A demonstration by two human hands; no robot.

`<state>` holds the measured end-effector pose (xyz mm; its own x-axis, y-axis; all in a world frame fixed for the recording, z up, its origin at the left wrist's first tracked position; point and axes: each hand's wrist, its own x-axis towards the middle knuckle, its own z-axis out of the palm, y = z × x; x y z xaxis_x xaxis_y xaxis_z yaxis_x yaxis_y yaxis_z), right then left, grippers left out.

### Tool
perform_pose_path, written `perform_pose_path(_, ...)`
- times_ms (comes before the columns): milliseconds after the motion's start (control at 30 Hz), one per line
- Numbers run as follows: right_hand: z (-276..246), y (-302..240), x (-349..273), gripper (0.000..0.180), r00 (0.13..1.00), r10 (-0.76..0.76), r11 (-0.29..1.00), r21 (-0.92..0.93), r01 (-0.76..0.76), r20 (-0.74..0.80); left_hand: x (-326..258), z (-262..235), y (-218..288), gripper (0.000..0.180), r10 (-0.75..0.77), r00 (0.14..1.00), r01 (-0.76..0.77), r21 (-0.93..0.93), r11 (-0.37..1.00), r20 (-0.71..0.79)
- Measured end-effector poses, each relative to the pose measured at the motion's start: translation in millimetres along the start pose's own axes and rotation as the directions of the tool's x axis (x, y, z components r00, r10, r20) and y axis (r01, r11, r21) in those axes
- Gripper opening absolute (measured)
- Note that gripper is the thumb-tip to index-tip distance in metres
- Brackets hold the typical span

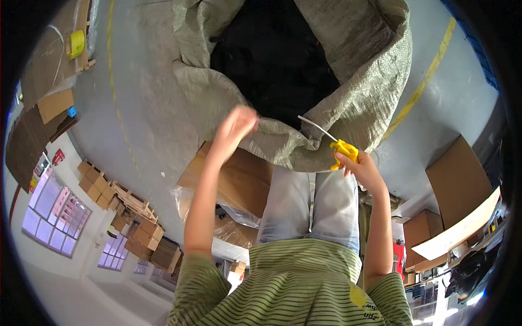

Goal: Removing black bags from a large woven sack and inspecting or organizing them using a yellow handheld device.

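A large grey-green woven sack stands in front of me, its mouth wide and its rim rolled outward. Dark black contents fill the inside, too dark to make out. My right hand is closed round a yellow plastic piece, by the sack's near right rim. From that piece a thin white cord sticks out toward the sack's mouth. Over the near left rim hangs my left hand, its fingers curled in but smeared by motion. Whether it holds anything does not show.
An opened cardboard box with clear plastic stands close to my left leg. Brown cardboard sheets lean at the right. Stacked cartons line the wall at the left. Yellow lines run along the grey floor. A yellow roll lies at the upper left.
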<state>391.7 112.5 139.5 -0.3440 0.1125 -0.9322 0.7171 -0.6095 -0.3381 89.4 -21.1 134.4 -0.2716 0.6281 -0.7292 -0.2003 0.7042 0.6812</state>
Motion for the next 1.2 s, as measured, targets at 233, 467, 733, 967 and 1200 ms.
perform_pose_path(233, 7.0, 0.5, 2.1, 0.039, 0.999, 0.042, 0.999, 0.005, -0.041, -0.030, 229.1, 13.2, 31.5, 0.071, 0.413, 0.889, -0.116, 0.970, -0.215, 0.198)
perform_pose_path(467, 23.8, -16.7, 11.6, 0.033, 0.950, -0.220, 0.975, -0.005, 0.224, -0.222, 199.3, -9.8, 7.0, 0.072, 0.108, 0.990, -0.126, 0.906, 0.403, 0.089)
perform_pose_path(733, 26.8, -49.1, 18.6, 0.041, 0.998, -0.059, 0.996, 0.071, 0.061, -0.022, 75.9, -20.4, 20.3, 0.047, 0.121, 0.956, -0.121, 0.016, 0.993, -0.268)
perform_pose_path(967, 39.2, -72.1, 24.4, 0.044, 0.979, -0.180, 0.949, -0.277, 0.148, -0.095, 51.7, -36.5, 12.4, 0.058, -0.297, 0.944, 0.111, -0.704, 0.702, -0.147)
perform_pose_path(1200, 35.7, -75.3, 21.8, 0.045, 0.998, -0.058, 0.992, -0.111, 0.059, 0.016, 50.5, -37.3, -7.8, 0.050, -0.330, 0.918, 0.120, -0.637, 0.762, -0.222)
